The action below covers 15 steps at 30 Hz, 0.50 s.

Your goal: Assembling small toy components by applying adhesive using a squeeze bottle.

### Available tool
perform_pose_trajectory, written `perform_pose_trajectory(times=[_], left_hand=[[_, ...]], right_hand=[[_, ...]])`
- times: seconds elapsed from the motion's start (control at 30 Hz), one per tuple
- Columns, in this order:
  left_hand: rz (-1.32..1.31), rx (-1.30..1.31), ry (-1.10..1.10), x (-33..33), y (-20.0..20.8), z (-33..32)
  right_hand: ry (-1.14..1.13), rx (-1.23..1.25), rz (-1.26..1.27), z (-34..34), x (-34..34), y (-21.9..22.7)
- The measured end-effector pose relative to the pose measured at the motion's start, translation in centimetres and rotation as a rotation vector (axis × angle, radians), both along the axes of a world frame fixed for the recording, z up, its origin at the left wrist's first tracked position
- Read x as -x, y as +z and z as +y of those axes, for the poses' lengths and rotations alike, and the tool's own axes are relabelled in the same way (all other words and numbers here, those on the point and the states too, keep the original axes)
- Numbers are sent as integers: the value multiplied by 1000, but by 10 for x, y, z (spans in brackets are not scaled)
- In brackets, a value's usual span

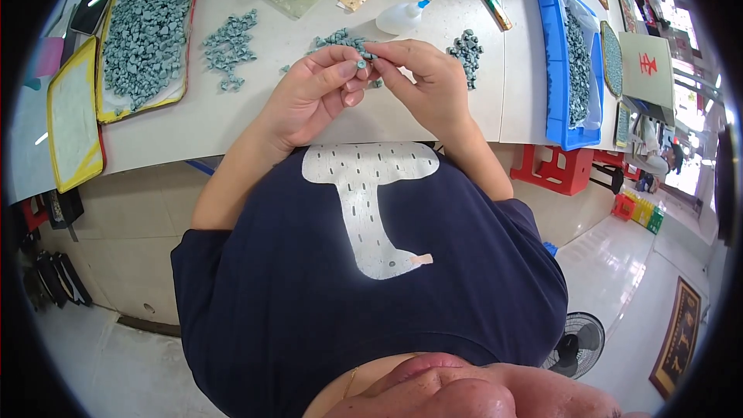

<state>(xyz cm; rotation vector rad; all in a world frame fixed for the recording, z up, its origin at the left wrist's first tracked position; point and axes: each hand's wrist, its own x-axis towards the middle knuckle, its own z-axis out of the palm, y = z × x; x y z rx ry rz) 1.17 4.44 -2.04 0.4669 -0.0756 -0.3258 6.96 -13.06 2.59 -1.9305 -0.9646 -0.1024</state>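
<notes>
A small, round, grey-green piece (361,65), pinched by the left hand (309,97) above the smooth white bench (203,125), is presumably held steady for the right hand (428,81), whose fingertips press together alongside, any contents indiscernible.

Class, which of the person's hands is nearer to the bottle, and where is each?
Right. The right hand is just below the bottle in the picture; the left hand is farther off, below and to its left.
</notes>
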Motion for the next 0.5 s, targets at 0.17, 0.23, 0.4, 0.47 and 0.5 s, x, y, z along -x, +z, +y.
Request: perform_pose_trajectory(times=[0.17,0.23,0.4,0.47,0.5], left_hand=[[22,-4,19,-1,0,1],[24,-14,24,-1,1,1],[23,-19,22,-1,0,2],[31,-20,28,-1,0,2],[38,-21,34,-1,1,1]], right_hand=[[17,-56,178,-2,-1,-7],[-11,-160,417,0,3,-7],[-29,-224,654,0,5,-4],[-9,-200,562,-1,2,-8],[10,-177,469,-2,0,-11]])
